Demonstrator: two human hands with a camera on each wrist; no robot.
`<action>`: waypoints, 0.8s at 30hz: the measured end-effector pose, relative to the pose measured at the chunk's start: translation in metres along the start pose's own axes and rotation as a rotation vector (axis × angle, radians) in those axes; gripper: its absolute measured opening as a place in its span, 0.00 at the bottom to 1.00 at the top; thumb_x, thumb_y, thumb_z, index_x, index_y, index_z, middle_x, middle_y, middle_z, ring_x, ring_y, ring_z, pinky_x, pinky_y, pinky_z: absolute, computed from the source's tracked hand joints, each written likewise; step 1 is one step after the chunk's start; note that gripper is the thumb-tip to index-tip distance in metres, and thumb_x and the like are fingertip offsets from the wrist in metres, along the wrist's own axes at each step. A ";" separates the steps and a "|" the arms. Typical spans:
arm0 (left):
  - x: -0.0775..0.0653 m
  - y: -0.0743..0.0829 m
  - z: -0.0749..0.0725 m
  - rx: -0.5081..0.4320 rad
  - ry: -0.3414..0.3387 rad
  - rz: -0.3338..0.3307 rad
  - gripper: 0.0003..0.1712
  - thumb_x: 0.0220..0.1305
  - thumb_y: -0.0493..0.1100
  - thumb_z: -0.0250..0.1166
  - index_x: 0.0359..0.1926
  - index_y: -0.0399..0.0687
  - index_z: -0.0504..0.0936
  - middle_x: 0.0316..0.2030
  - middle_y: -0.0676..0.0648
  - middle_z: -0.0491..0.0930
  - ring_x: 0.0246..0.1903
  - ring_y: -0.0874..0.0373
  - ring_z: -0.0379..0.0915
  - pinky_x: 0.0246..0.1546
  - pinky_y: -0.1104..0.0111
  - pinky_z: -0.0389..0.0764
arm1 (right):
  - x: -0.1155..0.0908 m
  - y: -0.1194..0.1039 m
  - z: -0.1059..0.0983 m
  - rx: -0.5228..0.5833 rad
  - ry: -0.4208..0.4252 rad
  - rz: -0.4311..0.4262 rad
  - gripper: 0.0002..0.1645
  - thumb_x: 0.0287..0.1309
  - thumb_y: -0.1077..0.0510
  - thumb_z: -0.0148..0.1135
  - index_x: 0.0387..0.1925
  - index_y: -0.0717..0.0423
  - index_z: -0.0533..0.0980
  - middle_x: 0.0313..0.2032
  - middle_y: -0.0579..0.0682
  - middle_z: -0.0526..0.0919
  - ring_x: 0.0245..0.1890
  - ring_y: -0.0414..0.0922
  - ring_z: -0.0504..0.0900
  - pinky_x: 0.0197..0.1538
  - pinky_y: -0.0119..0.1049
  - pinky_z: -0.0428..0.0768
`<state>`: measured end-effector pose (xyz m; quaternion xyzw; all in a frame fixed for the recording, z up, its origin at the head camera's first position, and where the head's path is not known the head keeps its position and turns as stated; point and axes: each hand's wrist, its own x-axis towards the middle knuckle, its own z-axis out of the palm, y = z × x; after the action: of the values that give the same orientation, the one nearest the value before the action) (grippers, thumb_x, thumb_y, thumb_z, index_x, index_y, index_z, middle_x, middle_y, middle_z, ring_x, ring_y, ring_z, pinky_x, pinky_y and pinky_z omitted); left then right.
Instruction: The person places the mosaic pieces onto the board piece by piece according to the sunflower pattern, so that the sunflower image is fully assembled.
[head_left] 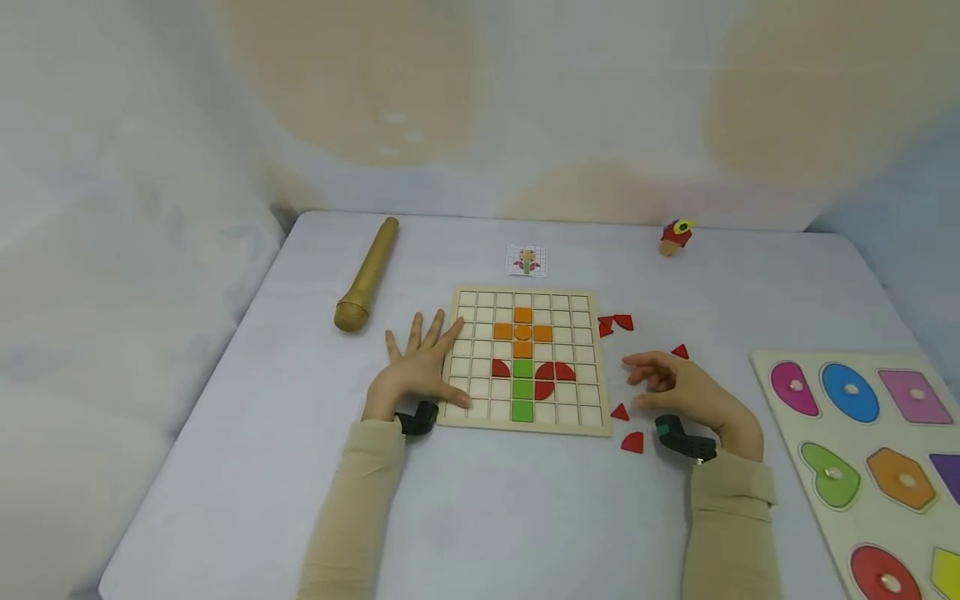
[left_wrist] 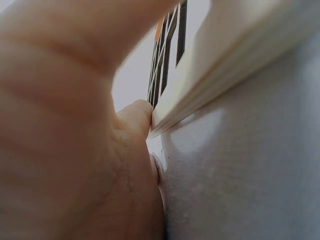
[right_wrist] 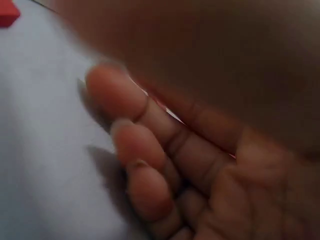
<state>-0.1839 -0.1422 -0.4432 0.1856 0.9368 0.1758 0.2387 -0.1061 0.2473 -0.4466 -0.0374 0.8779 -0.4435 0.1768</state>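
Observation:
A wooden grid board [head_left: 480, 422] lies flat on the table, with orange and green squares and red curved pieces set in its cells. My left hand [head_left: 417, 368] spreads over the board's left edge, fingers straight. Its thumb rests on the lower left cells; the left wrist view has the board's side [left_wrist: 220, 80] close to the palm. To the right of the board hovers my right hand [head_left: 678, 390], fingers loosely bent, nothing seen between them and the thumb. Close by it lie a red triangle [head_left: 620, 412], a red quarter-circle [head_left: 633, 442] and another red piece [head_left: 680, 352].
More red pieces [head_left: 624, 322] lie by the board's upper right edge. Behind the board is a small pattern card [head_left: 527, 261]. A gold microphone [head_left: 367, 275] lies at left, a parrot figurine [head_left: 677, 237] stands at back right, and a knobbed shape puzzle [head_left: 817, 433] fills the right side.

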 end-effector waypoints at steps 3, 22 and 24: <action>-0.003 -0.002 -0.002 0.002 -0.005 -0.016 0.76 0.38 0.69 0.76 0.77 0.63 0.33 0.76 0.46 0.20 0.72 0.41 0.05 0.59 0.31 0.11 | -0.006 0.001 0.005 -0.042 -0.031 -0.039 0.39 0.48 0.49 0.74 0.60 0.57 0.71 0.53 0.57 0.77 0.51 0.48 0.71 0.54 0.33 0.75; -0.001 -0.002 -0.006 0.012 0.004 0.007 0.76 0.38 0.70 0.75 0.77 0.63 0.34 0.76 0.46 0.20 0.73 0.40 0.06 0.59 0.30 0.13 | 0.030 -0.016 0.016 -0.123 0.390 0.158 0.22 0.52 0.49 0.73 0.42 0.62 0.81 0.53 0.62 0.71 0.52 0.56 0.67 0.49 0.46 0.69; -0.002 -0.001 -0.005 0.014 -0.004 0.005 0.76 0.37 0.71 0.75 0.77 0.63 0.34 0.76 0.47 0.20 0.72 0.40 0.06 0.59 0.30 0.12 | 0.032 -0.017 0.016 -0.118 0.409 0.194 0.20 0.53 0.49 0.72 0.40 0.61 0.82 0.53 0.61 0.71 0.52 0.56 0.67 0.49 0.45 0.69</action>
<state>-0.1853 -0.1447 -0.4385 0.1900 0.9371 0.1695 0.2388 -0.1320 0.2175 -0.4509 0.1275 0.9193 -0.3707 0.0348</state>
